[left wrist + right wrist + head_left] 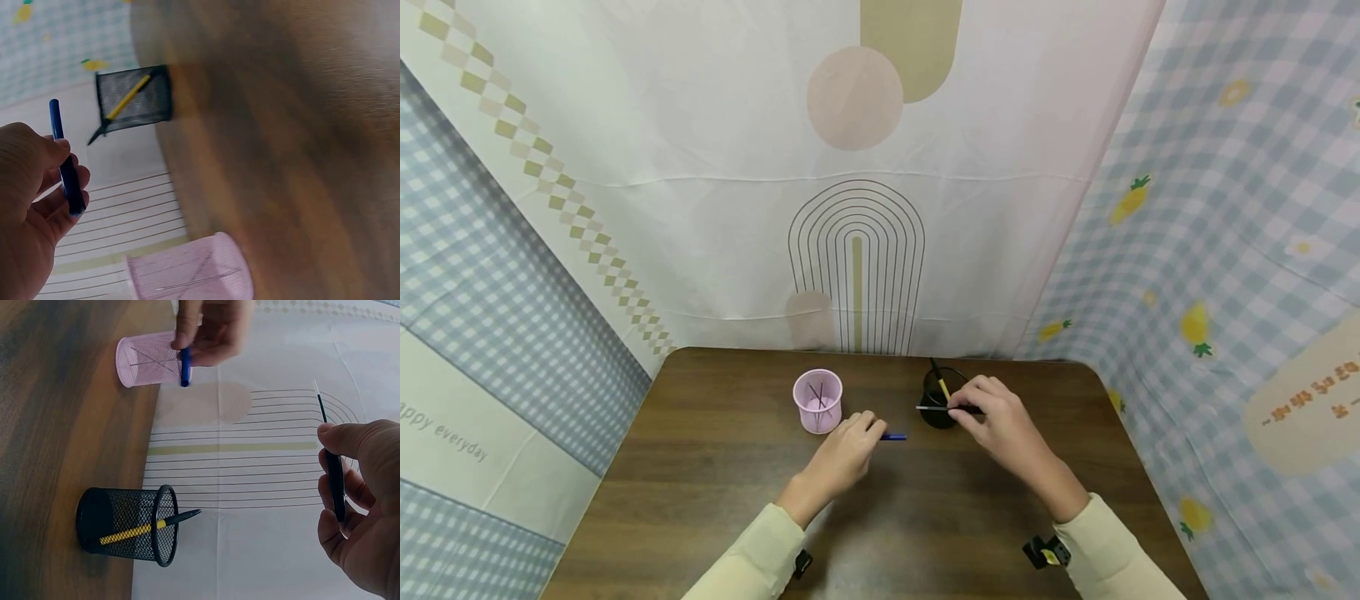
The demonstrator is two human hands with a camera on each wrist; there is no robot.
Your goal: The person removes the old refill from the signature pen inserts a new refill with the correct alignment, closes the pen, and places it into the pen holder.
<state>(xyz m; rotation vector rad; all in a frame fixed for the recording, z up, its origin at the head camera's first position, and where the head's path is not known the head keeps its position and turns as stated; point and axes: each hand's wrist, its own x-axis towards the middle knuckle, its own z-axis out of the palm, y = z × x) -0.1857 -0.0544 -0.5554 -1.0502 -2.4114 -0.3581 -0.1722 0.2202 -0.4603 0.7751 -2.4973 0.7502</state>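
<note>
My left hand (841, 454) pinches a blue pen (70, 178) between thumb and fingers, raised above the table just right of a pink mesh cup (808, 418). A few thin dark sticks show inside that cup. My right hand (1000, 425) grips a small screwdriver (335, 478) by its black handle, its thin shaft pointing left. In the head view it passes in front of the upright black mesh pen cup (97, 515). A yellow-and-black pen (128, 534) leans in the black cup, its dark end sticking out over the rim.
Both cups stand toward the back of the brown wooden table (715, 467). A white printed cloth (722, 250) hangs behind the table, with blue checked cloths (1187, 208) at either side. Dark cameras are strapped to both wrists over pale sleeves (752, 550).
</note>
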